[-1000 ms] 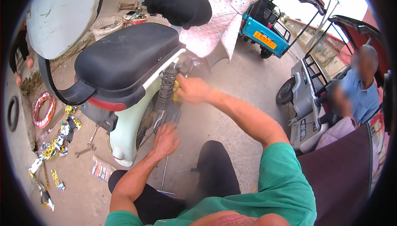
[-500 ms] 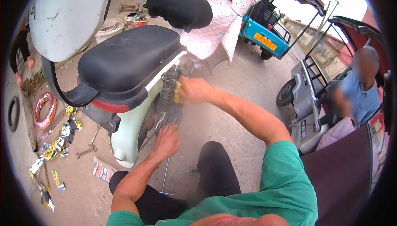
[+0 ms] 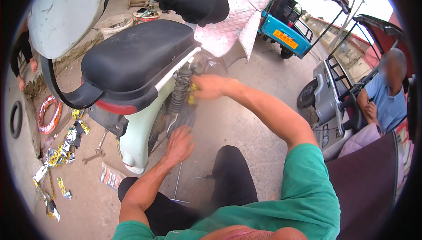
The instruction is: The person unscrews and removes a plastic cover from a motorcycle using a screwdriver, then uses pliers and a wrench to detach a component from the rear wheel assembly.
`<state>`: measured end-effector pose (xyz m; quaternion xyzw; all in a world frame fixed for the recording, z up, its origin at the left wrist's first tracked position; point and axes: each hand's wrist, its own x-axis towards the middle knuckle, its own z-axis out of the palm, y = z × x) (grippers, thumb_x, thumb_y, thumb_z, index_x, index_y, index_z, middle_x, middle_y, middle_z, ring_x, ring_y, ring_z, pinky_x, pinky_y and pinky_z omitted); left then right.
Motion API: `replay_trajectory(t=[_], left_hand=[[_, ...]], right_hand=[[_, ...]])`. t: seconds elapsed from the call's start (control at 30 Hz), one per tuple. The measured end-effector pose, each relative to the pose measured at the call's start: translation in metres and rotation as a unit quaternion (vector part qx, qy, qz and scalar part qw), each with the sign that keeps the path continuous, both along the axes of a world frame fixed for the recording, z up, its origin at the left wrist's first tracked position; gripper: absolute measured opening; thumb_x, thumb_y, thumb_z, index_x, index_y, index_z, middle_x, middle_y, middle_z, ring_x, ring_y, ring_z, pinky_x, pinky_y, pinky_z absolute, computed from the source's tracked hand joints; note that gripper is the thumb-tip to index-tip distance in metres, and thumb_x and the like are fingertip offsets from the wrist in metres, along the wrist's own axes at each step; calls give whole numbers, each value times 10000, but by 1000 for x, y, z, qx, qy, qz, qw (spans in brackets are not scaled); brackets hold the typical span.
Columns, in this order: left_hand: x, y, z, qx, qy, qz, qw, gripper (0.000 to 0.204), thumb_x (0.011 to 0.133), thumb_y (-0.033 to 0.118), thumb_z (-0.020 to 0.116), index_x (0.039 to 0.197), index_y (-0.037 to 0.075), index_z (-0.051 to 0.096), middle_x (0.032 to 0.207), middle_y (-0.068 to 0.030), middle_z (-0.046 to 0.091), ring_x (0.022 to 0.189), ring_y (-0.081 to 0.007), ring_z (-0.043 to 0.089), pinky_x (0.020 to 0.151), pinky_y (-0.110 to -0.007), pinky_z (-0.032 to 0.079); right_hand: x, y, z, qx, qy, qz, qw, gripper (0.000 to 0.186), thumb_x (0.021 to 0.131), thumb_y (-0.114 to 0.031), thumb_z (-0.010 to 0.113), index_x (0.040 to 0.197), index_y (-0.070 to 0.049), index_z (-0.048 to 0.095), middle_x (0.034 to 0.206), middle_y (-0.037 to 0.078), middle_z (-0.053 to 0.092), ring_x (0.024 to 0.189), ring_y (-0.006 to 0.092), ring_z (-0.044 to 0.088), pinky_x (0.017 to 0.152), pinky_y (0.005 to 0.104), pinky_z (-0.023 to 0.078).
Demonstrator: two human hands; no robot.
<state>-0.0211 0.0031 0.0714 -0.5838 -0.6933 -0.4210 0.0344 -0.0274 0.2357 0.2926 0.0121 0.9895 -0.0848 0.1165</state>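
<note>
Beside the scooter's (image 3: 136,55) spring (image 3: 179,94), a yellow part (image 3: 192,95) is partly hidden by the right hand (image 3: 209,87), the left hand (image 3: 179,144) is held lower, their fingers' grip cannot be told, and open ground (image 3: 259,126) is seen rightward.

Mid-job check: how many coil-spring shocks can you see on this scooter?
1: the coil-spring shock, below the black seat and just left of the right hand. Another could be hidden on the scooter's far side.

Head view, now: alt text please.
A person's right hand is at a yellow item beside the rear spring of a scooter, the left hand lower. Yellow-and-silver wrapping litters the ground at left; a blue vehicle stands beyond.
</note>
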Motion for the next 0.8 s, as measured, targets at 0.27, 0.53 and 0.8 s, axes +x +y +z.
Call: replay_trajectory(t=[0.27, 0.53, 0.8], left_hand=[[1, 1, 3, -9, -5, -2, 1000, 340, 780, 132, 771, 1084, 8, 686, 1310, -185, 595, 1293, -386, 516, 1066, -491, 419], [1, 2, 1, -8, 4, 9, 1000, 329, 763, 131, 776, 1055, 3, 695, 1295, -184, 607, 1283, -383, 528, 1061, -489, 424], [2, 3, 2, -8, 5, 11, 1000, 299, 763, 131, 768, 1022, 5, 690, 1296, -191, 607, 1268, -395, 529, 1049, -500, 427]], right_hand=[[5, 7, -21, -21, 101, 47, 994, 495, 994, -416, 565, 1092, 55, 452, 837, 302, 674, 843, 507, 653, 750, 562, 507], [12, -2, -17, -8, 113, -5, 994, 518, 975, -435, 586, 1130, 48, 477, 863, 297, 688, 856, 486, 673, 765, 558, 520], [5, 5, -10, -33, 70, 33, 996, 497, 938, -407, 618, 1189, 10, 517, 925, 283, 704, 918, 476, 674, 821, 560, 520]])
